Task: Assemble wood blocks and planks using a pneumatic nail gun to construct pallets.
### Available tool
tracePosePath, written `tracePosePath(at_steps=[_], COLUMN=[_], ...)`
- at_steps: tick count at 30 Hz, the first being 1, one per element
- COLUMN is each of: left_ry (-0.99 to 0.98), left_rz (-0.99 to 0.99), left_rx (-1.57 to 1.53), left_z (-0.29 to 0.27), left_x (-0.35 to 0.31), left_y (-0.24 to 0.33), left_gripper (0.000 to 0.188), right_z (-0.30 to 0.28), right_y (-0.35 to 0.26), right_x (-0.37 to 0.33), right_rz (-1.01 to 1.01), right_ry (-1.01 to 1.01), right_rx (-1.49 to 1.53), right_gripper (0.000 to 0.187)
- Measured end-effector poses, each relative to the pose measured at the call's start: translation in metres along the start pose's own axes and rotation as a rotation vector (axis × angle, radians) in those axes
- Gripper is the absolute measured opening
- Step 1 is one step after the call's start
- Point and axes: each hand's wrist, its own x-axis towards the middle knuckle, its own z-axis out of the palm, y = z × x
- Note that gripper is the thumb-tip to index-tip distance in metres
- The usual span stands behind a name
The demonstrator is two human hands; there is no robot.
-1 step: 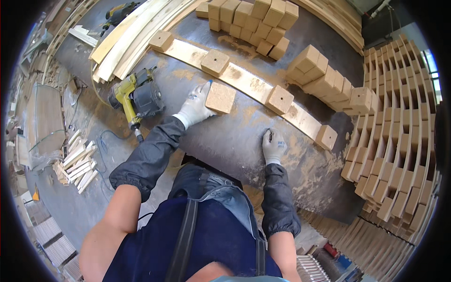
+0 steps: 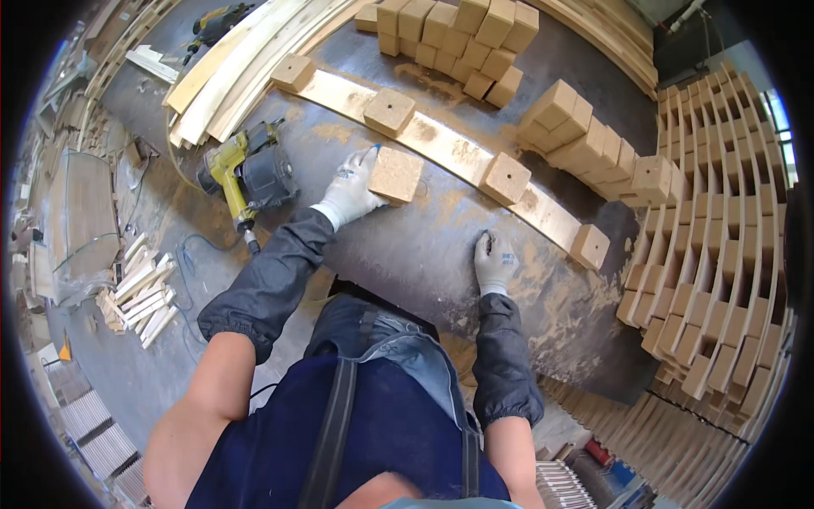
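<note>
The left hand, forearm angled forward, grips a square block on the near side of the plank; the right hand curls over the tabletop, contents unclear. Since earlier, the block edged slightly left.

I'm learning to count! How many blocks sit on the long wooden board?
4: particleboard block at the left end of the wooden board, second block and third block along its middle, fourth block at its right end. None looks hidden.
</note>
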Motion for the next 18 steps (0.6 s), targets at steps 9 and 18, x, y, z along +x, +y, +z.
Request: tracePosePath(at_steps=[9, 18], left_ry=[0.101, -0.063], left_rz=[0.19, 0.409], left_rx=[0.283, 0.289], left_z=[-0.026, -0.04], left_x=[-0.015, 0.072], left_y=[0.034, 0.073], left_gripper=[0.098, 0.1], right_z=[-0.004, -0.002], right_y=[0.004, 0.004], right_x=[0.0, -0.003], right_rz=[0.01, 0.021], right_ry=[-0.04, -0.002], right_rx=[0.0, 0.018], right_gripper=[0.013, 0.016])
